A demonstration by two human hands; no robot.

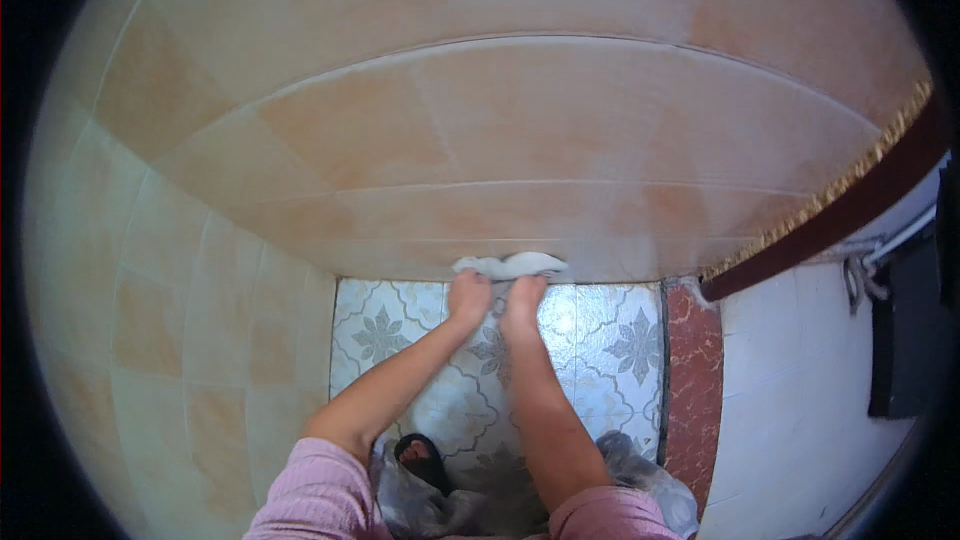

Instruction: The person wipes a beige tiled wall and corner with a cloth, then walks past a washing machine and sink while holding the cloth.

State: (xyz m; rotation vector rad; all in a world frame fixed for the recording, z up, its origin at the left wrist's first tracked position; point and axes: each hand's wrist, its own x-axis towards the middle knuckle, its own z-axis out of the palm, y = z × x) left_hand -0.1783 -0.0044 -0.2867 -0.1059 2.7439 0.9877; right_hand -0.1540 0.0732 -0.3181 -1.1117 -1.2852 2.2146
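Note:
A white cloth (510,265) lies bunched against the lower part of the beige tiled wall (480,135), just above the floor line. My left hand (470,297) grips its left end, the fingers partly hidden by the cloth. At the cloth's right part, my right hand (526,294) holds on with its fingertips tucked under or behind the fabric. Both arms reach forward, side by side. Beneath them spreads the patterned tile floor (405,382), white with grey flower shapes.
A second tiled wall (217,315) rises on the left. To the right are a red marble threshold (694,390), a dark brown door frame (817,217) and a black object (896,345). My foot in a black sandal (420,457) and translucent plastic sheeting (652,472) are below.

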